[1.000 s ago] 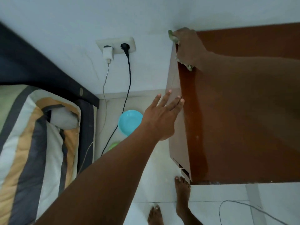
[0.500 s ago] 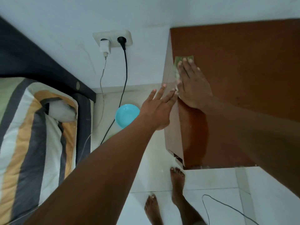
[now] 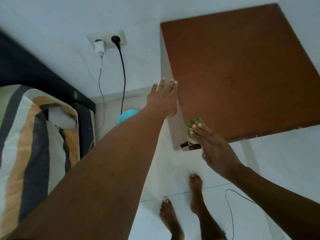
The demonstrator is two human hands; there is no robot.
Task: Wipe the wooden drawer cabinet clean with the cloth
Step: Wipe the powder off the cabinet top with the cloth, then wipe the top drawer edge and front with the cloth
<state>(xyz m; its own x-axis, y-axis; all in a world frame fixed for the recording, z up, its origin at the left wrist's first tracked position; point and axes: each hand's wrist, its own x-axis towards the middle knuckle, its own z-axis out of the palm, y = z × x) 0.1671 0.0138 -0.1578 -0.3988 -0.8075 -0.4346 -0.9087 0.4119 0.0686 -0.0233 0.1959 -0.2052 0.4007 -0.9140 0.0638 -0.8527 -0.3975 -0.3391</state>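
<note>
The wooden drawer cabinet [image 3: 242, 71] fills the upper right, its brown top seen from above and its pale left side facing the wall socket. My right hand [image 3: 214, 149] presses a green cloth [image 3: 192, 127] flat on the cabinet top's near left corner, with the cloth showing past my fingertips. My left hand [image 3: 163, 99] is flat with fingers apart against the cabinet's left side near the top edge, holding nothing.
A wall socket [image 3: 108, 40] holds a white charger and a black plug, with cables hanging down. A turquoise bowl [image 3: 126, 115] sits on the floor beside the cabinet. A striped bed [image 3: 31, 135] fills the left. A thin cable [image 3: 230, 201] lies on the tiles near my bare feet.
My right hand has dragged the cloth along the top's left edge, from the far corner to the near corner. My left hand stayed against the cabinet's side.
</note>
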